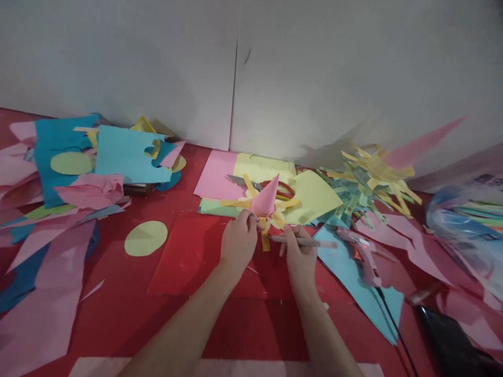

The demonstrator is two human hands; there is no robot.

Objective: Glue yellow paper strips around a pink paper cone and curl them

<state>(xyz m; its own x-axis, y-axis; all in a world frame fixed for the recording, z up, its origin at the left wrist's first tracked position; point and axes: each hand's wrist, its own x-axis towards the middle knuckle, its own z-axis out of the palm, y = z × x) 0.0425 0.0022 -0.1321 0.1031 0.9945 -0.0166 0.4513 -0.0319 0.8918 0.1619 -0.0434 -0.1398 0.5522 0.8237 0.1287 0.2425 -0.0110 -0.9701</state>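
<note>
A small pink paper cone (pixel 266 197) stands upright at the centre, with yellow paper strips (pixel 248 186) spreading out around its base. My left hand (pixel 240 235) is closed at the cone's lower left edge, its fingertips pinching the base. My right hand (pixel 299 251) is closed around a pale pencil-like stick (pixel 310 242), and its fingertips touch a yellow strip at the lower right. Under the hands lies a red sheet (pixel 188 256). Scissors (pixel 283 188) with red and yellow handles lie just behind the cone.
A pink glue gun (pixel 363 254) with a black cord rests on blue paper (pixel 365 298) at right. Behind it stands a larger cone figure (pixel 393 162) with yellow strips. Paper scraps (pixel 58 262) cover the left side. A black object (pixel 451 340) lies at the lower right.
</note>
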